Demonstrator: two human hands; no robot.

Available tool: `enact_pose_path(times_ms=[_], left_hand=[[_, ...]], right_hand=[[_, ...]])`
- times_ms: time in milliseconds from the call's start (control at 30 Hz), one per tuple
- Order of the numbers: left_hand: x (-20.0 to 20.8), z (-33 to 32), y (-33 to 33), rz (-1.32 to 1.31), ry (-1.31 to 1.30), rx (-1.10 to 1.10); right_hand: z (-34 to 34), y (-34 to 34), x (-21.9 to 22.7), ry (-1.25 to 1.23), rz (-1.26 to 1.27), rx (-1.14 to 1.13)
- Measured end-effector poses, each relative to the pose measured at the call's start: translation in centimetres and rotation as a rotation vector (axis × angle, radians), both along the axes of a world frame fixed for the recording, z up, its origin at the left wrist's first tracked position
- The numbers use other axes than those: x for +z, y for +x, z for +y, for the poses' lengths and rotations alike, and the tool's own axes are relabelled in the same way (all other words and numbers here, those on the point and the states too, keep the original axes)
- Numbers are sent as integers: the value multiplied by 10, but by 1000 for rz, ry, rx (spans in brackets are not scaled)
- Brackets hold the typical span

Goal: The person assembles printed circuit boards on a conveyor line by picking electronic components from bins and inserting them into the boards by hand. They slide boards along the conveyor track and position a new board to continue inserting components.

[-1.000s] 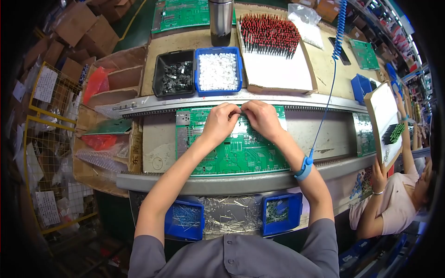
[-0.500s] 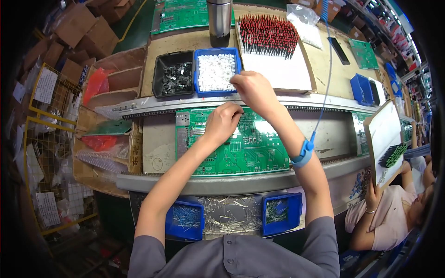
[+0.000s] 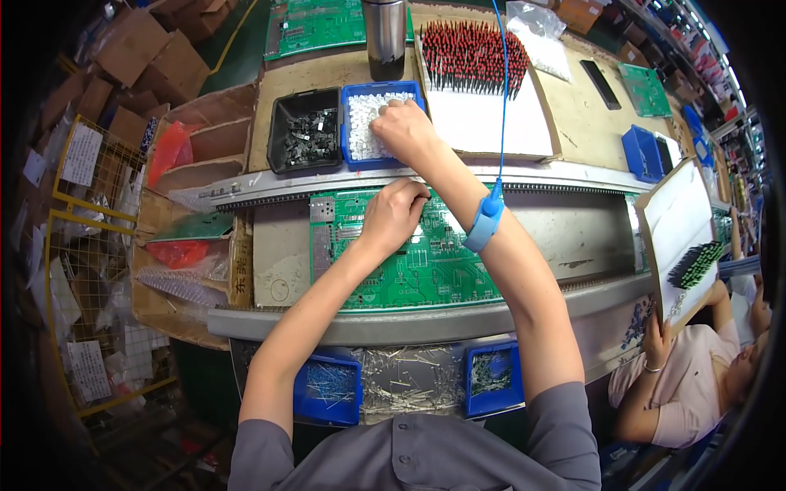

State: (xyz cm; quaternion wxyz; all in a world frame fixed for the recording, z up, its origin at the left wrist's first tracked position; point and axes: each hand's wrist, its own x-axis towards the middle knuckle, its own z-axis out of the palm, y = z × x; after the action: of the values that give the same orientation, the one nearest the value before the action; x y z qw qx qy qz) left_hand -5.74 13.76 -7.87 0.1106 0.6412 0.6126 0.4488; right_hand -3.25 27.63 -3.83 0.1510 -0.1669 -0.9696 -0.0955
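Right hand [image 3: 403,129] is dug into the blue bin [image 3: 354,155] of small white parts [image 3: 364,123], fingers curled, can't tell if it's got any. Left hand [image 3: 394,214] rests loosely closed on the green circuit board [image 3: 426,274], holding nothing visible. Black bin [image 3: 304,139] sits just left of the blue one

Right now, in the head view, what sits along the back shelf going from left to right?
Black bin of dark parts → blue bin of white parts, with the right hand reaching into it → white tray of red-tipped parts → small blue bin.
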Motion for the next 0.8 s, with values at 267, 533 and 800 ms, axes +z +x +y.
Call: enact_pose_path(times_ms=[267,533,800], left_hand=[[2,-2,7,80,69,1],[-1,5,7,-65,48,10],[0,3,12,128,32,13]], right_hand=[[1,-1,0,-36,67,8],[4,2,-3,58,120,35],[9,1,0,66,34,40]])
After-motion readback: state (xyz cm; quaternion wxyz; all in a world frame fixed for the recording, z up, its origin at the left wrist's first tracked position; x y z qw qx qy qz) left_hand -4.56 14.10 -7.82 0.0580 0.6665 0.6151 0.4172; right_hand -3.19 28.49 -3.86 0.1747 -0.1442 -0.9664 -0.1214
